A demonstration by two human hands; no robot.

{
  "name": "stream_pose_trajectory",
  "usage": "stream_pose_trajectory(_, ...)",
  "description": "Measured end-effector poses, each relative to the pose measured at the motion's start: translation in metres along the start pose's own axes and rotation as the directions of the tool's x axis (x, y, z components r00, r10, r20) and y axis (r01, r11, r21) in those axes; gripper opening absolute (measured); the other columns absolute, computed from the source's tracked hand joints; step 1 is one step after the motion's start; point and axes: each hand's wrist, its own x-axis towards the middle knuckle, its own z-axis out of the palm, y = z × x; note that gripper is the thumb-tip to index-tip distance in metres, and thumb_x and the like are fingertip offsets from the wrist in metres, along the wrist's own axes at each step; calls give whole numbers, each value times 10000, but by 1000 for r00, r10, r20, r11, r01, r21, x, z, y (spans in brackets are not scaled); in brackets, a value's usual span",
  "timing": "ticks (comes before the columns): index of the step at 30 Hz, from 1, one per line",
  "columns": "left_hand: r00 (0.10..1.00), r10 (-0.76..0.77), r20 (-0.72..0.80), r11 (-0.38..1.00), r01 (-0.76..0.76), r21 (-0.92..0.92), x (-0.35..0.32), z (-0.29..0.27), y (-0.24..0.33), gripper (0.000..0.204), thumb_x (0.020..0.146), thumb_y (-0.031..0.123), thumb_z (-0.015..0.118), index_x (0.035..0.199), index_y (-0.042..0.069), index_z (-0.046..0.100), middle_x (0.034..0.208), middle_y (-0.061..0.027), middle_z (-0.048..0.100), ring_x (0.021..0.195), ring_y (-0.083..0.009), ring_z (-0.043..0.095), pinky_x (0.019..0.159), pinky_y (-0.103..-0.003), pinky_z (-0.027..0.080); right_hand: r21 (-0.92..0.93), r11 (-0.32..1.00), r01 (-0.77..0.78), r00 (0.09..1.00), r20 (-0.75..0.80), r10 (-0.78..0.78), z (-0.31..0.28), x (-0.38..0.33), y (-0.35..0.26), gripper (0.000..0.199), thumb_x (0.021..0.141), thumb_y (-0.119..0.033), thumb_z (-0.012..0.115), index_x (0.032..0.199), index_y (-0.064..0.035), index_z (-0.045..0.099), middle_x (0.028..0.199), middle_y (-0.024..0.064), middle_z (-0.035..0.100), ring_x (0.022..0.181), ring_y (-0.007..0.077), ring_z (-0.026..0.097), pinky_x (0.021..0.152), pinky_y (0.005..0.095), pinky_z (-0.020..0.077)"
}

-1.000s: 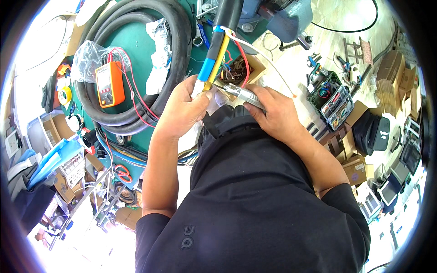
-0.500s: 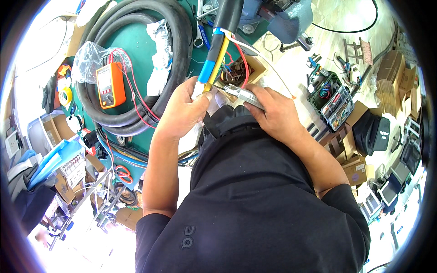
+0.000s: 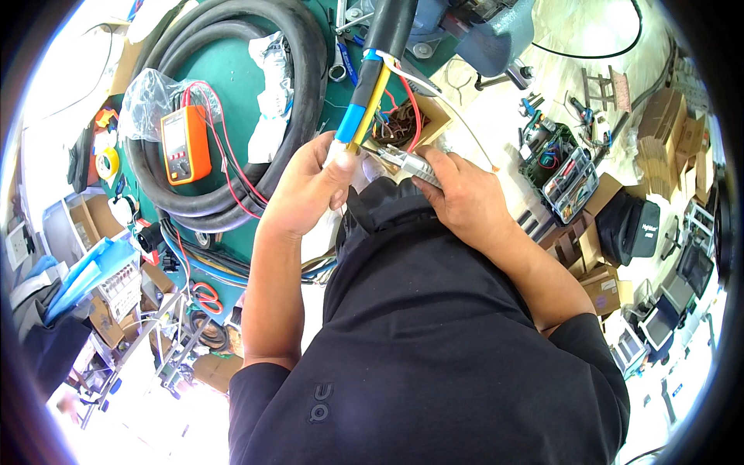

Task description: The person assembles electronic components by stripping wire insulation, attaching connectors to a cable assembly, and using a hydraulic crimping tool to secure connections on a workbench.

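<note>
A thick black cable comes down from the top, its stripped end split into a blue-sleeved core, a yellow core and thinner white and red wires. My left hand is closed around the lower tip of the cores, thumb over the yellow one. In my right hand is a grey, ridged tool that looks like a utility knife; its narrow front end points left at the yellow core, close to my left thumb. Whether it touches the core cannot be made out.
Left on the green table lie a coil of black cable, an orange multimeter with red leads and orange-handled scissors. Beyond my hands stands a cardboard box holding scraps. A toolbox and more boxes sit at right.
My right hand and the tool have shifted slightly left. My left thumb has moved a little up and left on the cores. The whole view has shifted slightly.
</note>
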Motion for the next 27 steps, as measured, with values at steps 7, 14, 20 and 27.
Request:
stream_pose_trajectory(7,996,11,-84,999,-8,42,-1,0,-1,709,1002,636,227,925,16,561,696,-30,538,515,-73,477,490,-217,398,-6,1000,7,1000,2,-7,1,0,1,359,883,-239,672,1167,-49,559,858,153,648,778,340,667,632,430,541)
stream_pose_trajectory(14,990,50,-134,984,-26,176,0,1,-5,856,942,740,175,1030,-18,563,694,-71,587,472,-90,475,456,-220,389,-14,1000,9,1000,-29,-9,4,1,1,362,874,-241,687,1163,-57,570,824,151,664,731,345,668,605,433,543)
stream_pose_trajectory(20,985,47,-169,984,-17,178,1,5,-2,841,954,719,104,865,28,574,662,-41,563,466,-79,461,451,-221,366,-5,1000,30,999,-41,-31,4,0,2,341,887,-252,675,1146,-53,577,829,142,659,735,343,667,598,434,540)
stream_pose_trajectory(27,984,53,-169,987,-26,160,1,2,-5,888,929,756,104,906,15,592,654,-45,562,466,-79,449,433,-222,350,-14,999,40,998,-53,-41,5,0,3,347,895,-267,665,1152,-54,571,840,132,652,747,331,669,604,432,537)
